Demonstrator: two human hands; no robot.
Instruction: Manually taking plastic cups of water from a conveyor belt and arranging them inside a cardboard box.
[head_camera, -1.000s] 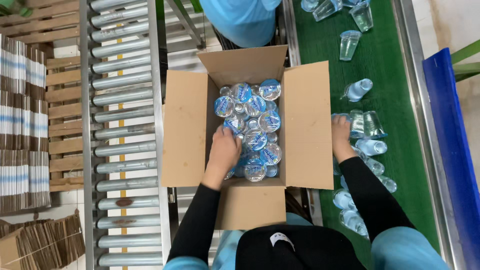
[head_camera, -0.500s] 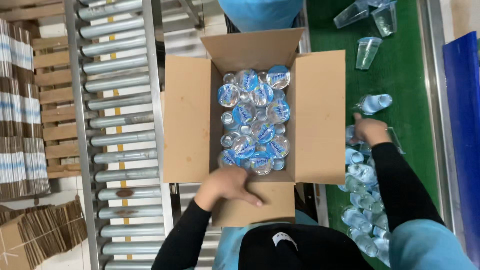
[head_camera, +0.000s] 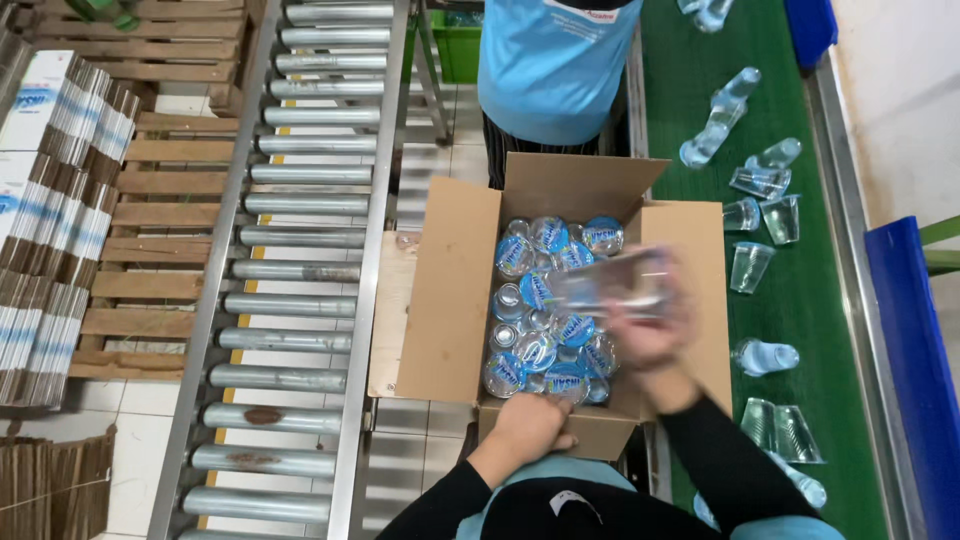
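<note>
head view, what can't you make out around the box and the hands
- Right hand: blurred; it seems to hold clear cups, but how many is unclear.
- Box: lower layers hidden under the top sealed cups.
- Left hand: on the near flap; fingertips hidden past its edge.
- Other person: cut off by the top edge.
</note>
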